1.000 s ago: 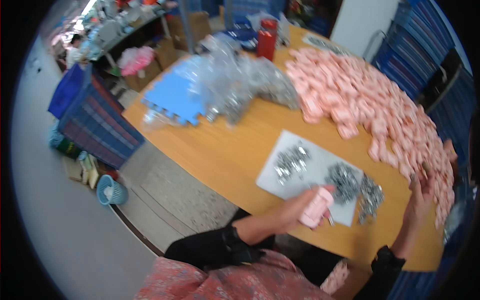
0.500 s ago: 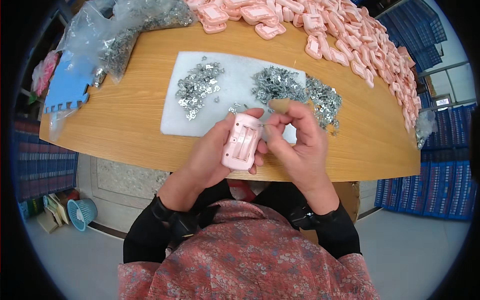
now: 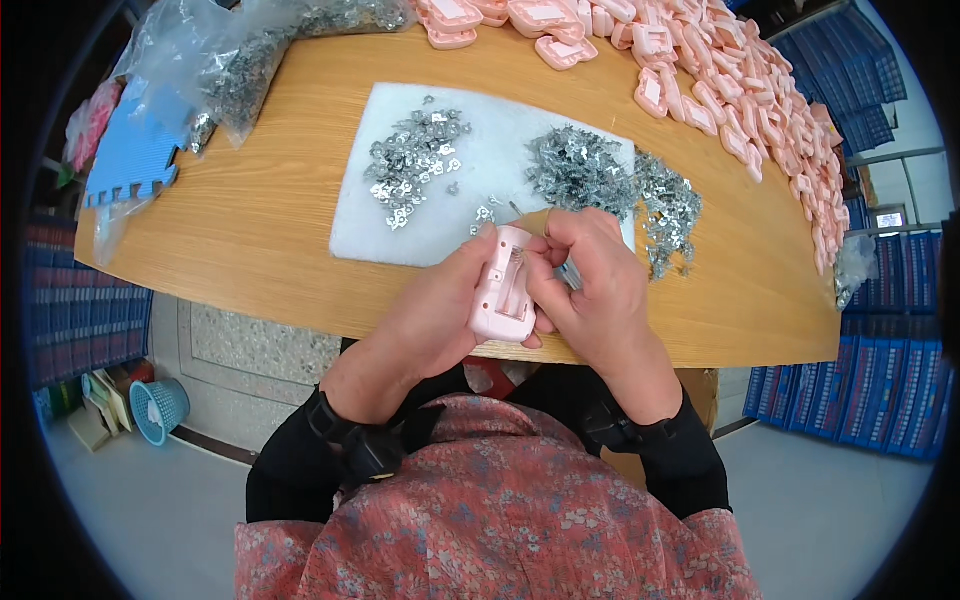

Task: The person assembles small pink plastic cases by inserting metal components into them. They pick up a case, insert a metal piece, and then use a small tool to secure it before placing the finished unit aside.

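- Casing (image 3: 503, 290), pale pink: we see it in our left hand (image 3: 437, 305), near the table's front edge, tilted slightly, its long recess facing up.
- Left grip: we hold the casing firmly, thumb along its left side, fingertips showing beyond its right lower edge.
- Right hand (image 3: 605, 280): we bring thumb and fingers narrowly together at the recess's upper end; whether they pinch a small part, we cannot tell. A tan cover (image 3: 537, 222) sheathes one fingertip.
- White mat (image 3: 358, 222): just beyond our hands, it bears a loose pile of shiny metal pieces (image 3: 415, 160) at left and a denser, darker pile (image 3: 575, 165) at right.
- Third metal pile (image 3: 668, 215): we find it on the wooden table (image 3: 250, 210), just beside the mat's right edge.
- Heap of pink casings (image 3: 735, 95): it spreads along the table's far right side.
- Far left: we note a clear bag of metal parts (image 3: 245, 85) beside a blue foam tile (image 3: 130, 155).
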Tool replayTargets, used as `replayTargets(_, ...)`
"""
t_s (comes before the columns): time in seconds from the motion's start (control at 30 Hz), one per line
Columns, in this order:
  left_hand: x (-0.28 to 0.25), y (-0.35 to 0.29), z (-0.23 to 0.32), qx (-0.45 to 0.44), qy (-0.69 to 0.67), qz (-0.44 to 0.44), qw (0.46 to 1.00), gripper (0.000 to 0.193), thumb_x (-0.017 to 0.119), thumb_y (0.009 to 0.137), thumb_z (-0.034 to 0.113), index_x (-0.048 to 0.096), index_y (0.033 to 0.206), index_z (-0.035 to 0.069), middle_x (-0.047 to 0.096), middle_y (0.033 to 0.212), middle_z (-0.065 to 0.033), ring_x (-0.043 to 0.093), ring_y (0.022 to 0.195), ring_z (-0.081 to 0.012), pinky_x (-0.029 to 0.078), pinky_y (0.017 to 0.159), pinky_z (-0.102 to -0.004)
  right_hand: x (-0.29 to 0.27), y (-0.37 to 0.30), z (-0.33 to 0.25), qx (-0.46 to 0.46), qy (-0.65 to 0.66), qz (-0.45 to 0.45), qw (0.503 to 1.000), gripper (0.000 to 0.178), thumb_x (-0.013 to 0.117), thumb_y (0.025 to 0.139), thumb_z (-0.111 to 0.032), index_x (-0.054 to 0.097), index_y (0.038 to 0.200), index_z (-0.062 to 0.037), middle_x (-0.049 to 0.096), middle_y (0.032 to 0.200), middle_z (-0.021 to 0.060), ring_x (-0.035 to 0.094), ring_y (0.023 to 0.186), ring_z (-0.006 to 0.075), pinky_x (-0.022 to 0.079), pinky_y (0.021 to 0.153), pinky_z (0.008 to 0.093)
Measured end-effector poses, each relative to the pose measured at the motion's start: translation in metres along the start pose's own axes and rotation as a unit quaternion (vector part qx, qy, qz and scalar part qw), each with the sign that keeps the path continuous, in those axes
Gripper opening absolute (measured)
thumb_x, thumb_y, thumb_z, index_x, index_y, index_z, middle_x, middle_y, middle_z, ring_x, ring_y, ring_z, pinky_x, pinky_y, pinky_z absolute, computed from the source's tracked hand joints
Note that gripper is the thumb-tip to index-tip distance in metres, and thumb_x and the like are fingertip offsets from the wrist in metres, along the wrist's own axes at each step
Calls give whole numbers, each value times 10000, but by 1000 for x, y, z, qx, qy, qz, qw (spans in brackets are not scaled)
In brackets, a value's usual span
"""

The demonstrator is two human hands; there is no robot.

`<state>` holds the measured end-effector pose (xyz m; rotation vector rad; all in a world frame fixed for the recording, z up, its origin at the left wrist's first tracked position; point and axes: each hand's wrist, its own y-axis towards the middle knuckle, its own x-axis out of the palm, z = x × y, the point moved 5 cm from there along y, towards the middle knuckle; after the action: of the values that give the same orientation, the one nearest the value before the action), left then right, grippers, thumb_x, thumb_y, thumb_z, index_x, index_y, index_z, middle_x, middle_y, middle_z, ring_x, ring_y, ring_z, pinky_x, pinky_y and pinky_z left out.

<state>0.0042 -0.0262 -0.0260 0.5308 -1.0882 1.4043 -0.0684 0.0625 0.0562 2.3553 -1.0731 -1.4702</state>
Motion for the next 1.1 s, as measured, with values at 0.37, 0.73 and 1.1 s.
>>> replayTargets(0.37,-4,4,-3,11,26,2,1000,492,222,1078,412,513,1230,45,660,1008,-127,684,840,-239,588,699,-383,-2,4,-4,30,-68,-54,996,259,692,765,-5,625,1010,-57,588,772,107,589,789,296,470,752,399)
replayTargets(0.73,-1,5,-2,8,27,38,999,501,227,1076,416,486,1277,37,662,991,-127,686,836,-238,585,682,-387,-3,4,-12,-20,-48,-93,994,290,662,770,7,623,1046,-74,606,811,97,587,812,290,458,799,400)
replayTargets(1.1,-1,3,5,18,72,-43,996,576,201,1077,422,220,1538,77,670,998,-184,696,806,-270,577,662,-361,-16,-7,15,214,121,-68,967,219,661,904,-98,596,1103,-33,641,842,58,612,723,146,485,640,278)
